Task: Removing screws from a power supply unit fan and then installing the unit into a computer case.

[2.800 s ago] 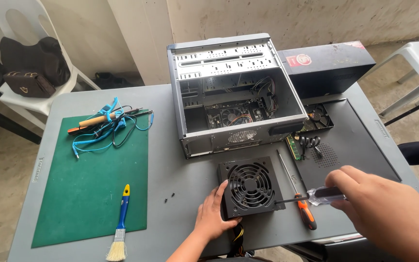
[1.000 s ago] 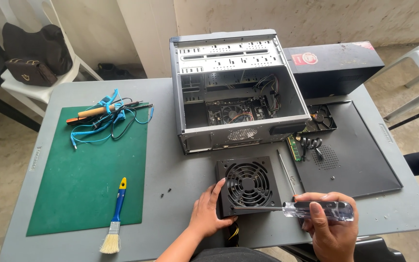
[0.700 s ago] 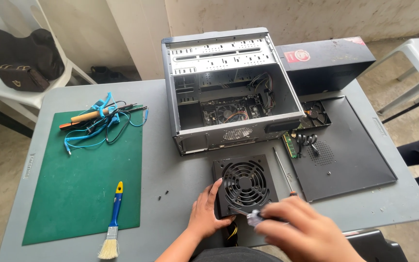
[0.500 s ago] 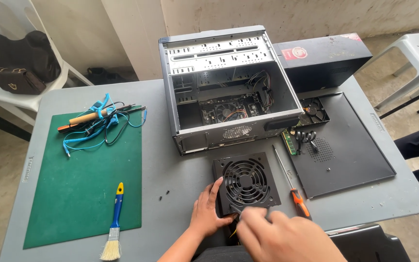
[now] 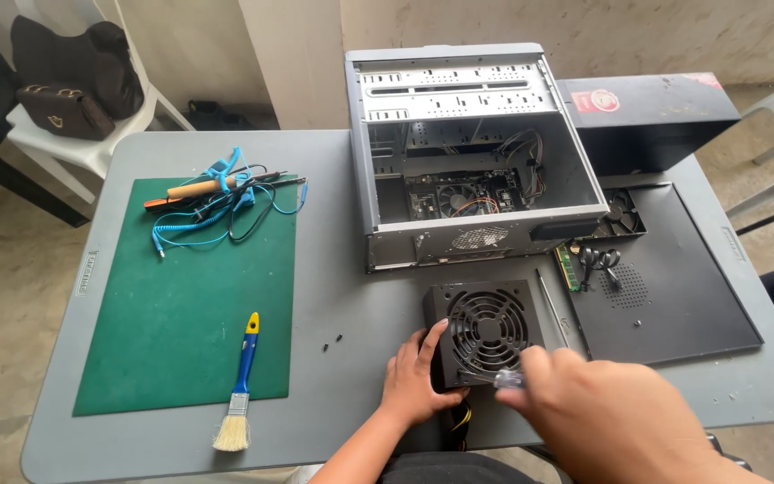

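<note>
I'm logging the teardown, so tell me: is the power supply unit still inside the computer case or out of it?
Out. The power supply unit lies fan-up on the grey table, in front of the open computer case.
</note>
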